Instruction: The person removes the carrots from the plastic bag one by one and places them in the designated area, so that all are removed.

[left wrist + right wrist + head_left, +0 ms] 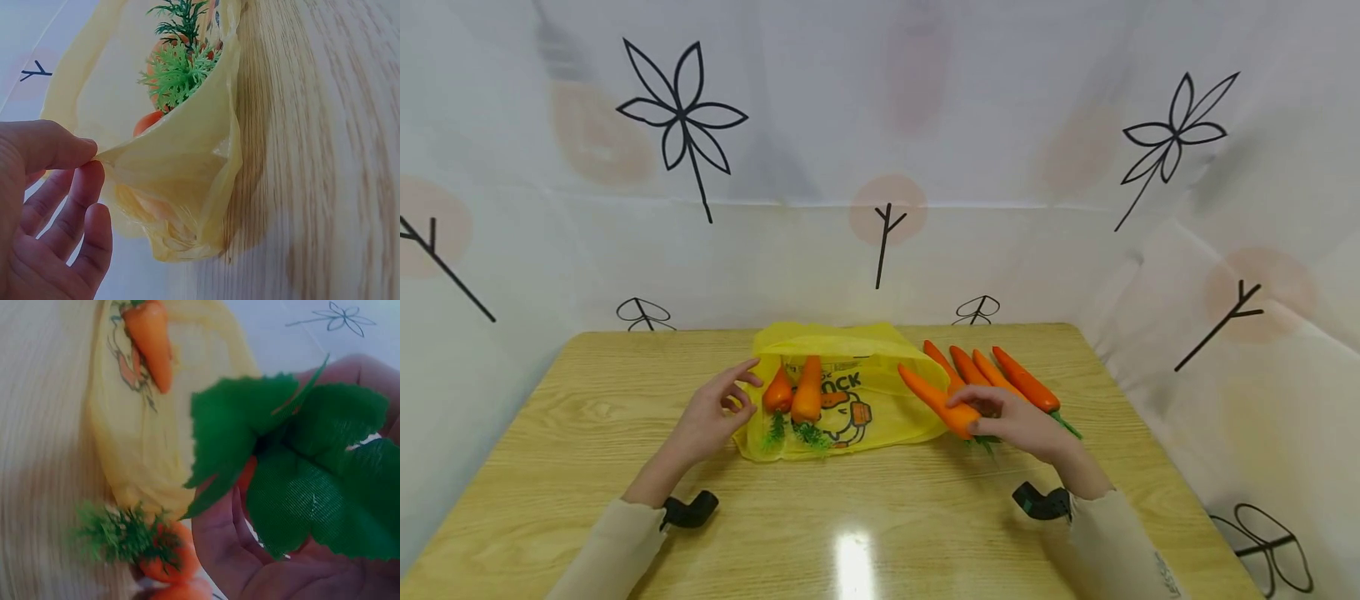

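Note:
A yellow plastic bag printed with a duck lies on the table, its mouth spread open. Two orange toy carrots with feathery green tops, one longer and one shorter, lie in its left part. My left hand pinches the bag's left edge between thumb and finger; in the left wrist view the pulled film hides part of the carrots. Over the bag's right side, my right hand holds another carrot, its tip pointing up and left. Broad green leaves of that carrot cover much of the right palm.
Several more carrots lie side by side on the wooden table, right of the bag. A white cloth with plant drawings hangs behind the table and along its sides. Black wrist mounts sit by both cuffs.

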Motion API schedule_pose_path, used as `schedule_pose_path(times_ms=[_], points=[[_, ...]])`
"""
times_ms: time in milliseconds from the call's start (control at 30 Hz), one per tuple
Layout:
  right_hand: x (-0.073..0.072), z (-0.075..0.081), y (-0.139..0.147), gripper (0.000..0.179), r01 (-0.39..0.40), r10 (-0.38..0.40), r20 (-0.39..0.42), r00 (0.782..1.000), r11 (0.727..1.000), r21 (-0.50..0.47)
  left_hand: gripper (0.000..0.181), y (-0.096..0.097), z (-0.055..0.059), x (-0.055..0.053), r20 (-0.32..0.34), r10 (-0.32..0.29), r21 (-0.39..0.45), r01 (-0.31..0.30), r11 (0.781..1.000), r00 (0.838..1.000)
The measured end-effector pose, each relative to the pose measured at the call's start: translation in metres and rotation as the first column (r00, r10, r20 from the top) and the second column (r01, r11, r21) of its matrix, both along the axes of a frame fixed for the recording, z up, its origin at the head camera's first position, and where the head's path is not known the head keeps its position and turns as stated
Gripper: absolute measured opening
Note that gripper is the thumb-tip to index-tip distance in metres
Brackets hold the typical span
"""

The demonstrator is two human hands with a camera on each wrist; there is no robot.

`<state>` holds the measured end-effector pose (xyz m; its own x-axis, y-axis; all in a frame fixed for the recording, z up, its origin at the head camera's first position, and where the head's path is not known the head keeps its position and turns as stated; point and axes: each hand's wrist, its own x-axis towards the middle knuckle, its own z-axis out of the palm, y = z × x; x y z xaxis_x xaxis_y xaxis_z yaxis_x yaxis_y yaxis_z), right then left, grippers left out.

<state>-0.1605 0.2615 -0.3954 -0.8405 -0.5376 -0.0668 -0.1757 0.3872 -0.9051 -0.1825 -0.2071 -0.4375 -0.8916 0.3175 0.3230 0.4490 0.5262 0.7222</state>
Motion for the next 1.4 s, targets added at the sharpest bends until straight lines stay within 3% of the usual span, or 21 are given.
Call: schedule_pose_path(times_ms=[133, 367, 633, 800, 1000, 1167, 1400], points=[[0.002, 0.002, 0.012, 0.029, -0.025, 0.026, -0.036, 0.999, 1.0, 0.013, 0.069, 0.0, 0.001, 0.0, 0.004, 0.004, 0.003, -0.004, 1.0, 1.0], [0.005, 0.004, 0.033, 0.028, -0.085, 0.083, -0.029, 0.996, 0.995, -0.056, 0.069, -0.001, 0.001, 0.0, -0.001, 0.003, 0.0, -0.003, 1.0, 1.0], [0.012, 0.005, 0.064, 0.03, -0.052, 0.045, -0.071, 0.996, 0.993, -0.102, 0.069, -0.002, 0.001, 0.001, 0.005, 0.0, 0.009, 0.0, 1.0, 1.0], [0.011, 0.006, 0.084, 0.03, 0.03, -0.04, -0.104, 0.994, 0.996, -0.089, 0.069, -0.002, 0.001, 0.001, -0.001, 0.0, 0.006, 0.0, 1.0, 1.0], [0.01, 0.011, 0.106, 0.03, 0.165, -0.168, -0.151, 0.974, 0.986, -0.036, 0.07, -0.002, 0.0, -0.001, -0.012, -0.002, 0.006, 0.002, 1.0, 1.0], [0.009, 0.013, 0.12, 0.033, 0.257, -0.252, -0.179, 0.951, 0.966, 0.003, 0.069, -0.002, 0.0, -0.001, -0.016, -0.009, 0.016, 0.009, 1.0, 1.0], [0.004, 0.005, 0.134, 0.045, 0.373, -0.359, -0.146, 0.922, 0.924, 0.088, 0.068, -0.001, 0.0, 0.0, -0.004, -0.005, 0.022, 0.005, 1.0, 1.0]])
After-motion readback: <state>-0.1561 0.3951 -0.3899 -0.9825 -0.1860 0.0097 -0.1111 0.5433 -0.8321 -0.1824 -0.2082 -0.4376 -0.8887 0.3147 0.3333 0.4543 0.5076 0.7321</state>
